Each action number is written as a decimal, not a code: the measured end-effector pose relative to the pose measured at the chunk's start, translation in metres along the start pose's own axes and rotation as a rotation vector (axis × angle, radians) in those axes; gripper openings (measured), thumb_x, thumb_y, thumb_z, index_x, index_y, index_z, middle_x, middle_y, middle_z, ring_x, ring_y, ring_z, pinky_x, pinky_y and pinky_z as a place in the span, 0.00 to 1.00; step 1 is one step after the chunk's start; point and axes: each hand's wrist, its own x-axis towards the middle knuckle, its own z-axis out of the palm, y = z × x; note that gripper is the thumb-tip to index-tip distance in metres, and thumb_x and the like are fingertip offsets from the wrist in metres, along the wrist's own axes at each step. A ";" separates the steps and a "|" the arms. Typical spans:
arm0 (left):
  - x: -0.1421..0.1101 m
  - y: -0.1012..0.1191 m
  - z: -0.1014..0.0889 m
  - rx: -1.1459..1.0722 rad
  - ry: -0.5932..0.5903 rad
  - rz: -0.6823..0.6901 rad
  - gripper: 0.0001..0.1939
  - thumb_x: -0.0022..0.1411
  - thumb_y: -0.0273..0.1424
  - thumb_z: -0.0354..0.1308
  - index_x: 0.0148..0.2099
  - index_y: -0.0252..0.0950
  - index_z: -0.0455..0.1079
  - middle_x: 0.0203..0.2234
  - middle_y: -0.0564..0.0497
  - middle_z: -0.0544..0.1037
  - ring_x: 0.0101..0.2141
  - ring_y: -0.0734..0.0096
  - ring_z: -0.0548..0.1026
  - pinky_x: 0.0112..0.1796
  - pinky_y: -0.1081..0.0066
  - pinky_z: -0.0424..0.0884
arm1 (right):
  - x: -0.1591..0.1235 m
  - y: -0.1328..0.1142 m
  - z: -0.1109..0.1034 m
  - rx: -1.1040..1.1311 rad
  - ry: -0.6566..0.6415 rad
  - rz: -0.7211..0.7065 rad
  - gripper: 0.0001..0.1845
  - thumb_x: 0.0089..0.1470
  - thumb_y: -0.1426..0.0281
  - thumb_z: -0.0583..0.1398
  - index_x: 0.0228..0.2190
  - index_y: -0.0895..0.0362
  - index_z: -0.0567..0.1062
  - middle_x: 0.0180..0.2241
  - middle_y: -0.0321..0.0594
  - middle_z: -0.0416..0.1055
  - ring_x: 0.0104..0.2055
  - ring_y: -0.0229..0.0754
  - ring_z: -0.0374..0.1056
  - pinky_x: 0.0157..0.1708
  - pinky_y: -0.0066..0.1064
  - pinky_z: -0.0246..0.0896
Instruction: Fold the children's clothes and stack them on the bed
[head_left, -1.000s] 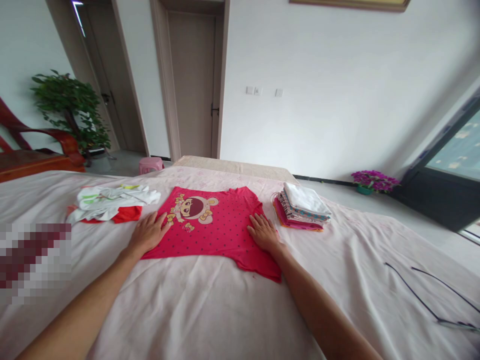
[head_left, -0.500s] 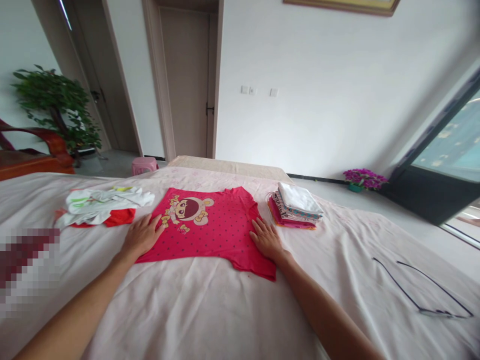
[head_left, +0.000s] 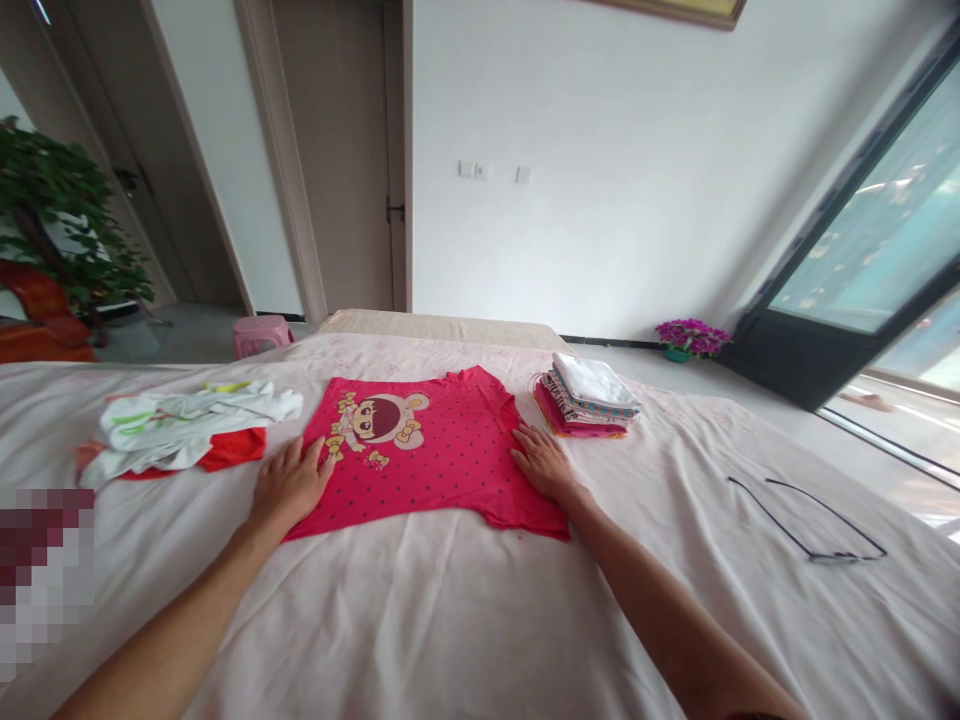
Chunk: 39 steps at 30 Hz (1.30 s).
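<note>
Pale sheet [head_left: 420, 620], folded stack [head_left: 589, 400] (glasses [head_left: 844, 556] farther right) beside pink shirt [head_left: 450, 460]

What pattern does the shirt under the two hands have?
The shirt is pinkish red with small dark dots and a cartoon figure, seen in the head view.

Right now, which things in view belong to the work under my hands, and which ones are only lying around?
Part of the work:
pinkish-red shirt, with left hand and right hand on it
probably the folded stack and the loose clothes

Seemingly not part:
glasses
pink stool
purple flowers
</note>
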 end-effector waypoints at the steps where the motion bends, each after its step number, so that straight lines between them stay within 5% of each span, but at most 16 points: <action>1: 0.000 0.000 -0.001 -0.001 -0.003 -0.003 0.30 0.68 0.45 0.40 0.66 0.36 0.60 0.62 0.36 0.64 0.61 0.50 0.61 0.58 0.52 0.54 | 0.000 -0.001 -0.001 0.002 -0.005 0.002 0.31 0.66 0.55 0.45 0.65 0.54 0.59 0.67 0.41 0.54 0.69 0.46 0.46 0.66 0.41 0.37; 17: -0.003 0.004 -0.007 -0.023 0.095 0.015 0.28 0.67 0.43 0.43 0.62 0.34 0.64 0.59 0.36 0.65 0.60 0.47 0.62 0.58 0.52 0.57 | -0.005 0.001 -0.004 0.005 0.009 -0.012 0.28 0.66 0.59 0.47 0.63 0.56 0.63 0.66 0.43 0.57 0.68 0.45 0.47 0.66 0.40 0.40; 22: -0.011 -0.001 -0.025 -0.242 0.216 0.213 0.21 0.65 0.37 0.47 0.56 0.36 0.67 0.55 0.40 0.69 0.58 0.54 0.65 0.59 0.58 0.59 | -0.021 0.006 -0.019 0.074 0.050 -0.068 0.27 0.64 0.62 0.51 0.62 0.57 0.64 0.62 0.45 0.62 0.65 0.47 0.54 0.64 0.40 0.47; 27: -0.034 -0.021 -0.052 -0.464 -0.029 0.450 0.12 0.66 0.43 0.51 0.41 0.43 0.69 0.39 0.51 0.76 0.43 0.65 0.75 0.46 0.68 0.70 | -0.064 0.012 -0.054 0.300 -0.015 -0.207 0.15 0.62 0.60 0.56 0.44 0.52 0.77 0.45 0.43 0.74 0.47 0.45 0.68 0.49 0.36 0.63; 31: -0.051 -0.049 -0.061 -0.439 -0.240 0.527 0.10 0.58 0.43 0.59 0.42 0.48 0.71 0.41 0.54 0.77 0.44 0.65 0.75 0.46 0.70 0.71 | -0.093 0.010 -0.082 0.396 -0.192 -0.357 0.11 0.56 0.60 0.62 0.39 0.51 0.78 0.38 0.40 0.75 0.40 0.44 0.69 0.42 0.34 0.64; 35: -0.059 -0.077 -0.052 -0.395 -0.252 0.518 0.18 0.53 0.33 0.58 0.47 0.56 0.71 0.48 0.59 0.76 0.50 0.65 0.74 0.52 0.68 0.69 | -0.105 0.002 -0.089 0.298 -0.184 -0.425 0.09 0.58 0.68 0.58 0.40 0.51 0.77 0.40 0.42 0.74 0.43 0.45 0.68 0.43 0.34 0.63; 39: -0.055 -0.091 -0.043 -0.425 -0.239 0.427 0.12 0.54 0.33 0.52 0.39 0.53 0.72 0.41 0.57 0.79 0.44 0.64 0.76 0.46 0.67 0.72 | -0.101 -0.002 -0.078 0.231 -0.131 -0.390 0.14 0.64 0.71 0.50 0.36 0.54 0.75 0.36 0.44 0.74 0.40 0.44 0.68 0.43 0.35 0.61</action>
